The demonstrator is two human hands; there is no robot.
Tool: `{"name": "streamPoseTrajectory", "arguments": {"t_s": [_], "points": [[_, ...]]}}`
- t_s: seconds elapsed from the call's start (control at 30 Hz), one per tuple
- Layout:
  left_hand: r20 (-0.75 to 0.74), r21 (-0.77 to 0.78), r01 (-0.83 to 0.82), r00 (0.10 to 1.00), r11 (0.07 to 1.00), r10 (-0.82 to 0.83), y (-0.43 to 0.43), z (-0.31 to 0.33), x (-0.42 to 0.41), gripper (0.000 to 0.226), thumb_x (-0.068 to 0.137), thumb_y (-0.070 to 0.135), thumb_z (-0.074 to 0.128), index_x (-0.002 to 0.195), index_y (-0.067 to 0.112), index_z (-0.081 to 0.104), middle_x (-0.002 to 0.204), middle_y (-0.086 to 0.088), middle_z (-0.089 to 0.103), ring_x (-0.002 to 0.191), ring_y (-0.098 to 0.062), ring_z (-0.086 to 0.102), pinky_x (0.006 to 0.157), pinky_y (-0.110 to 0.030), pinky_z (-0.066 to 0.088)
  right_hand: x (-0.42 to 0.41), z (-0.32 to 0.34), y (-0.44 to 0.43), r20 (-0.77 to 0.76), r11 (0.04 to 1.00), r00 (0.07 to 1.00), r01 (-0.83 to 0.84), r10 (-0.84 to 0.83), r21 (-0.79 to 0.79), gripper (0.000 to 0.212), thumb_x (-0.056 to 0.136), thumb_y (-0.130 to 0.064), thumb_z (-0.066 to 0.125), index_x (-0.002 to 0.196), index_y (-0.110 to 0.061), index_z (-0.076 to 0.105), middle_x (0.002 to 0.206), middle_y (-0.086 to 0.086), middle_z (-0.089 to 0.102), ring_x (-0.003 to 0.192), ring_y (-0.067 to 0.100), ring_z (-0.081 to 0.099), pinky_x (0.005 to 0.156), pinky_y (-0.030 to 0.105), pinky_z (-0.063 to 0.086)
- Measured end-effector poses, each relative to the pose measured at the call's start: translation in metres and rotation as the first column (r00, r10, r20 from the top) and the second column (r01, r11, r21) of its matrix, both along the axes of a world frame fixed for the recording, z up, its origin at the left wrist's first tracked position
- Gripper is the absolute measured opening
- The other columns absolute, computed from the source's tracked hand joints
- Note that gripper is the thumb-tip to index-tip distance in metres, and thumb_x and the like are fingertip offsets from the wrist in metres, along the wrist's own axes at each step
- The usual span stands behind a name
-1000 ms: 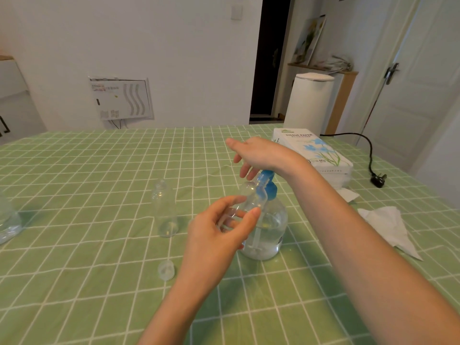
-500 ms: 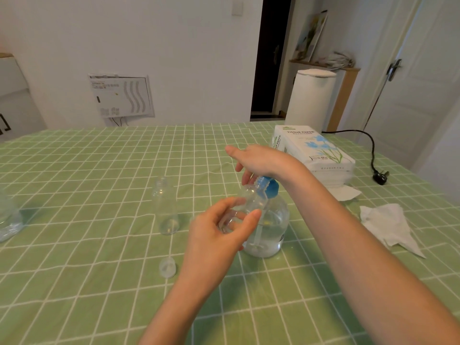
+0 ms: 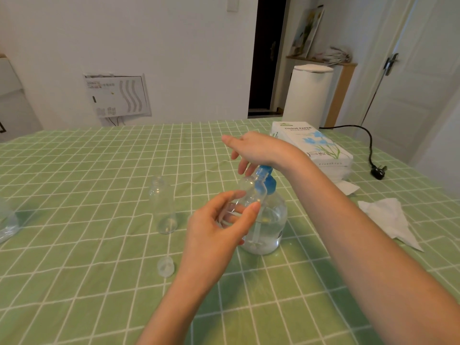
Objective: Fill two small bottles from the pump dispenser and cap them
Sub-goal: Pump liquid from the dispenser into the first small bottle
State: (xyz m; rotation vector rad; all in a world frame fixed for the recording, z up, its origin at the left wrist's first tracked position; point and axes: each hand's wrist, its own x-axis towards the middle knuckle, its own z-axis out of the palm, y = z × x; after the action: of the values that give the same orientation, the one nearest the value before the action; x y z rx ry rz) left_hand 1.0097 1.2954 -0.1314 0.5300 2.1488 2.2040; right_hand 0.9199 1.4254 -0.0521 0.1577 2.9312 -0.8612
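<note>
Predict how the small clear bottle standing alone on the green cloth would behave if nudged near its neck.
The small bottle is tall and narrow on a small base, so it would probably tip rather than slide. It looks clear, thin-walled and almost empty, so it is likely very light. Once down, its round body might roll across the tablecloth.

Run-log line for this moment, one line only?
left hand holds small bottle at pump dispenser spout | right hand presses pump head | other small bottle upright, uncapped
</note>
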Motion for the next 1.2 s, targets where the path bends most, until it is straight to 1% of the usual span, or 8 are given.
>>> {"name": "streamPoseTrajectory", "arguments": {"t_s": [0.2, 0.33, 0.57, 0.67, 0.8, 1.03, 1.13, 1.2], "points": [[0.011, 0.000, -0.008, 1.000, 1.000, 0.008, 0.001, -0.001, 0.001, 0.044, 0.060, 0.049, 0.066, 0.098, 0.028, 0.068, 0.074, 0.001, 0.070, 0.056, -0.008, 0.060, 0.049, -0.015, 0.047, 0.000, -0.002, 0.001, 0.010, 1.000, 1.000, 0.004, -0.004, 0.024, 0.067, 0.098, -0.056, 0.024, 0.114, -0.004, 0.062, 0.106, 0.014, 0.069, 0.101, 0.030, 0.064, 0.087, 0.037, 0.043], [0.025, -0.007, 0.013, 1.000, 1.000, -0.013, -0.001, -0.004, 0.000, 0.022, 0.072, 0.035, 0.070, 0.093, 0.030, 0.067, 0.073, 0.002, 0.071, 0.054, -0.005, 0.059, 0.047, -0.014, 0.046, -0.001, -0.010, 0.000, 0.032, 0.999, 0.999, 0.002, -0.004, 0.053, 0.068, 0.098, -0.056, 0.022, 0.116, -0.003, 0.061, 0.111, 0.014, 0.067, 0.105, 0.029, 0.061, 0.083, 0.035, 0.039], [0.015, -0.013, 0.005, 1.000, 1.000, -0.004, 0.000, -0.005, 0.001, 0.040, 0.059, 0.050, 0.066, 0.094, 0.031, 0.067, 0.075, 0.004, 0.070, 0.055, -0.004, 0.060, 0.048, -0.014, 0.046, 0.000, -0.011, 0.000, 0.029, 0.998, 1.000, -0.007, 0.005, 0.056, 0.067, 0.099, -0.054, 0.023, 0.123, -0.003, 0.058, 0.121, 0.017, 0.063, 0.110, 0.029, 0.060, 0.087, 0.035, 0.039], [0.003, -0.005, 0.000, 1.000, 1.000, 0.000, 0.001, -0.003, 0.000, 0.043, 0.058, 0.052, 0.065, 0.096, 0.030, 0.068, 0.075, 0.000, 0.070, 0.055, -0.006, 0.060, 0.048, -0.015, 0.047, 0.000, -0.004, 0.001, 0.014, 1.000, 1.000, -0.007, 0.006, 0.021, 0.063, 0.099, -0.053, 0.027, 0.113, -0.003, 0.062, 0.106, 0.016, 0.069, 0.100, 0.031, 0.064, 0.088, 0.036, 0.046], [0.006, 0.001, -0.003, 1.000, 1.000, 0.003, 0.002, 0.000, 0.000, 0.042, 0.058, 0.052, 0.065, 0.095, 0.031, 0.068, 0.075, 0.001, 0.070, 0.055, -0.006, 0.060, 0.048, -0.014, 0.046, -0.001, 0.002, 0.000, 0.010, 1.000, 1.000, -0.010, 0.010, 0.006, 0.062, 0.099, -0.052, 0.026, 0.111, -0.004, 0.063, 0.100, 0.016, 0.070, 0.098, 0.031, 0.066, 0.092, 0.038, 0.049], [0.013, -0.011, -0.002, 1.000, 1.000, 0.002, 0.001, -0.001, 0.002, 0.042, 0.060, 0.048, 0.066, 0.097, 0.028, 0.068, 0.076, 0.000, 0.070, 0.054, -0.006, 0.060, 0.049, -0.016, 0.048, -0.001, -0.002, 0.001, 0.046, 1.000, 0.999, -0.007, 0.005, 0.025, 0.067, 0.098, -0.056, 0.023, 0.111, -0.005, 0.064, 0.100, 0.013, 0.070, 0.098, 0.028, 0.065, 0.085, 0.037, 0.045], [0.027, -0.016, 0.012, 1.000, 1.000, -0.011, 0.000, -0.003, 0.002, 0.024, 0.069, 0.039, 0.070, 0.092, 0.032, 0.067, 0.075, 0.004, 0.071, 0.054, -0.005, 0.059, 0.049, -0.016, 0.049, -0.001, -0.008, 0.000, 0.060, 0.999, 0.998, -0.011, 0.008, 0.048, 0.068, 0.098, -0.057, 0.022, 0.113, -0.005, 0.063, 0.107, 0.013, 0.068, 0.102, 0.028, 0.063, 0.085, 0.037, 0.043], [0.034, -0.018, 0.017, 0.999, 1.000, -0.016, -0.001, -0.004, 0.002, 0.023, 0.069, 0.040, 0.069, 0.091, 0.032, 0.066, 0.073, 0.007, 0.071, 0.054, -0.003, 0.059, 0.048, -0.014, 0.047, -0.001, -0.011, 0.000, 0.064, 0.998, 0.998, -0.016, 0.013, 0.058, 0.069, 0.098, -0.057, 0.021, 0.115, -0.005, 0.063, 0.110, 0.013, 0.067, 0.102, 0.028, 0.062, 0.084, 0.037, 0.041]]}}
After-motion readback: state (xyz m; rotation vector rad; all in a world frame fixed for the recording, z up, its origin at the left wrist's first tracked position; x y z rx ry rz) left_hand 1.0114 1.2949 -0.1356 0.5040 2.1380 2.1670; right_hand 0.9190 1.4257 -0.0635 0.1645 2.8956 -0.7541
